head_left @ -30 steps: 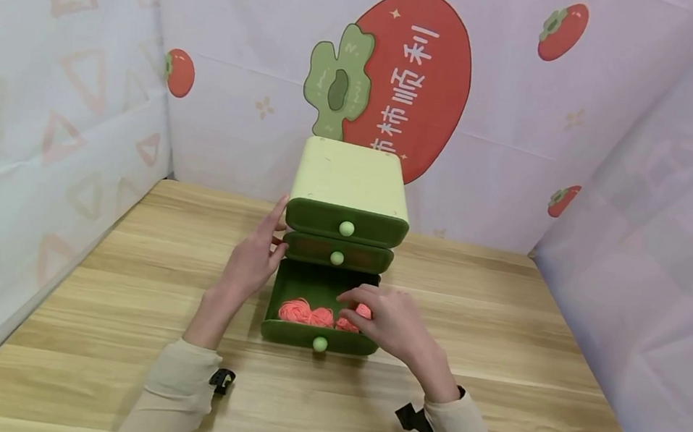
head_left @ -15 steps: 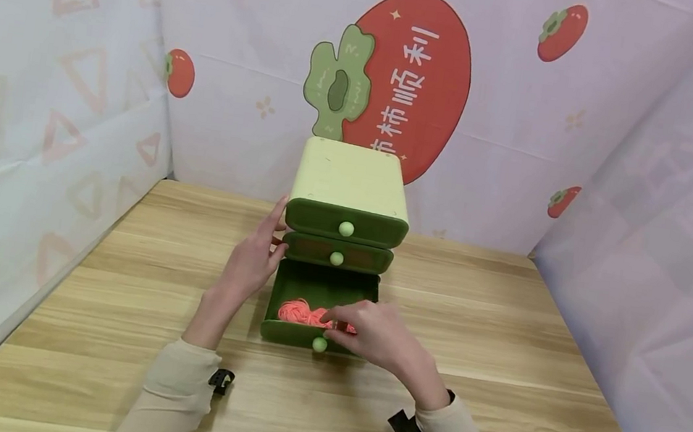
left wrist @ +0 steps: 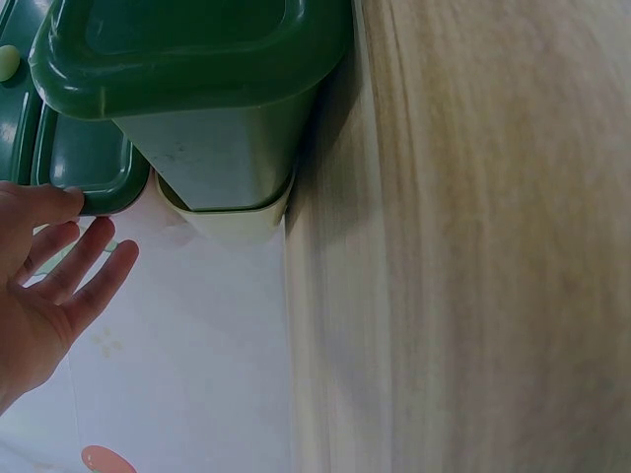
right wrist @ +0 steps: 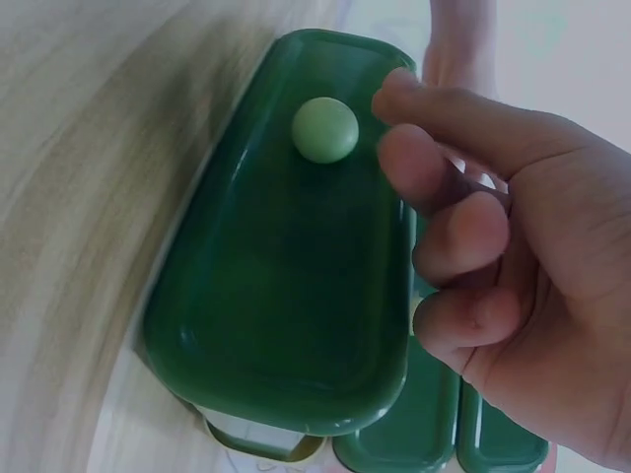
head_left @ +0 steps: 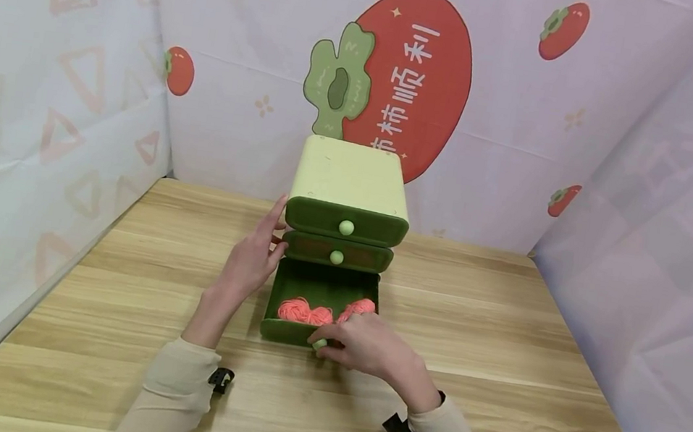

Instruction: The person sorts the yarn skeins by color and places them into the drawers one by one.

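A small chest of drawers, cream with green drawer fronts, stands on the table. Its bottom drawer is pulled out and holds pink yarn bundles, one on the left and another on the right, partly behind my hand. My left hand rests against the chest's left side; in the left wrist view its thumb lies on a drawer-front edge, fingers spread. My right hand is at the bottom drawer's round knob. The right wrist view shows its loosely bent fingers apart from that knob.
The upper drawer and middle drawer have pale knobs. Wood-grain table surrounds the chest. Printed cloth walls rise behind and at both sides.
My right hand has moved down and left from over the right yarn bundle, across the drawer's front edge, to the knob. My left hand has stayed in place.
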Available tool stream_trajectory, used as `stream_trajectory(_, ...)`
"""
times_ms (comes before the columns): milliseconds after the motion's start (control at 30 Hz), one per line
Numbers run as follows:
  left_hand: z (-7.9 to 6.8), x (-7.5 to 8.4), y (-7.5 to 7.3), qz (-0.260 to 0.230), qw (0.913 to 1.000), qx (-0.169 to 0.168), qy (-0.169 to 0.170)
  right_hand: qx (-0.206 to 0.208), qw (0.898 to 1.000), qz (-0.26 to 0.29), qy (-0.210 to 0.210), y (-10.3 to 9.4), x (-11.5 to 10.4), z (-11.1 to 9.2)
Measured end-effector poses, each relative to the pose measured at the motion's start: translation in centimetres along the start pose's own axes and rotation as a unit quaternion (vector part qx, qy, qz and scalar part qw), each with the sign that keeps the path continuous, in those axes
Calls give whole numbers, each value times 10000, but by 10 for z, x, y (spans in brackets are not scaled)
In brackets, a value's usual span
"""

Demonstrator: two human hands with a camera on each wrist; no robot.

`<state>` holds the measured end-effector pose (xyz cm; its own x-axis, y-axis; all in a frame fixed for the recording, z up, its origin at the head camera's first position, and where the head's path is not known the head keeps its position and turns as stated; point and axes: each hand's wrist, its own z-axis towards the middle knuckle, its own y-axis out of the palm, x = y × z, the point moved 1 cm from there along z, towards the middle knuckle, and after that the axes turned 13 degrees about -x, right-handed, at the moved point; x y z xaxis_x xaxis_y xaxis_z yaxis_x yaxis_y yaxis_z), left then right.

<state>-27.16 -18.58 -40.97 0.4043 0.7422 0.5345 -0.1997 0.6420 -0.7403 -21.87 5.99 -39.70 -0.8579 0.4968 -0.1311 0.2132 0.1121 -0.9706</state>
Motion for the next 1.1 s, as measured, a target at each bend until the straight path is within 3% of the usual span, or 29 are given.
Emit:
stream_trajectory(200, 0, 1, -1, -27, 10000, -31, -17, -35, 9997, -185, 176, 6, -1, 4)
stream_trajectory(833, -1, 1, -3, 49, 10000, -64, -34, 727, 9924, -960, 257, 14, 4, 13)
stream_trajectory(1100, -1, 3, -4, -89, 9997, -171, -127, 1010, 9934, -521, 155, 18, 15, 14)
